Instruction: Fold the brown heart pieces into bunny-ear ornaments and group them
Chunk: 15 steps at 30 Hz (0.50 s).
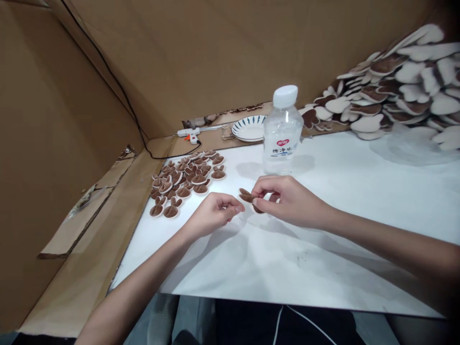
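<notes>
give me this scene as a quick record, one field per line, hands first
right hand: pinching a small brown eared piece
left hand: beside that piece, fingers curled, nothing visibly held
left side: cluster of similar pieces on white tabletop
behind hands: upright capped bottle
back edge: white glue gun, striped-rim plate
back right: heap of brown-and-white pieces

White tabletop: brown pieces, bottle, clear plastic.

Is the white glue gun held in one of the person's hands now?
No, the white glue gun lies beyond the group of brown pieces, apart from both the left hand and the right hand.
</notes>
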Motion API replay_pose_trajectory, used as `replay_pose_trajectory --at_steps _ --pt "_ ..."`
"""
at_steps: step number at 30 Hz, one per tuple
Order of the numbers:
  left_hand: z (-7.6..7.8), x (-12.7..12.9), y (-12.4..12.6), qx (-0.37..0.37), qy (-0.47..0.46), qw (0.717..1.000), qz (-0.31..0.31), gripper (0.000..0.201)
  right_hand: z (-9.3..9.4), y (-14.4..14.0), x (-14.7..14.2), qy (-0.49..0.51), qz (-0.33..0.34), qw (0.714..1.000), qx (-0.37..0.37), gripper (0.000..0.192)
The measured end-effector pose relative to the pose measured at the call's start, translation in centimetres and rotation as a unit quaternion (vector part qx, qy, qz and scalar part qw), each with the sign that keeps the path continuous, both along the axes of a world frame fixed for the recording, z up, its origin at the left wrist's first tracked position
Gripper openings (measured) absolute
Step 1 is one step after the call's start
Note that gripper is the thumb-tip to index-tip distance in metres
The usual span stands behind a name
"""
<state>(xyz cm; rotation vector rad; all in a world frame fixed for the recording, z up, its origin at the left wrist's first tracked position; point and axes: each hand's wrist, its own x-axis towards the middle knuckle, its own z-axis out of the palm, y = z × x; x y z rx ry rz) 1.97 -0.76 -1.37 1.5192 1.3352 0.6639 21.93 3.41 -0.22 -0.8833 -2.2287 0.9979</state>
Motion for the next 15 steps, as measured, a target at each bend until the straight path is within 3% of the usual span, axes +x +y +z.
replay_pose_trajectory --at_steps 5,12,15 --pt "0.5 -0.1 2.4 0.019 0.014 0.999 -0.043 0.017 0.2 0.3 0.4 -0.004 0.042 0.999 -0.021 0.011" --pt "1.8 0.5 5.5 0.028 0.065 0.983 -0.171 0.023 -0.2 0.9 1.1 -0.021 0.13 0.991 0.01 0.013" --pt "2.5 1.2 6.2 0.036 0.103 0.974 -0.197 0.02 -0.7 1.0 1.1 -0.033 0.129 0.991 0.008 0.015"
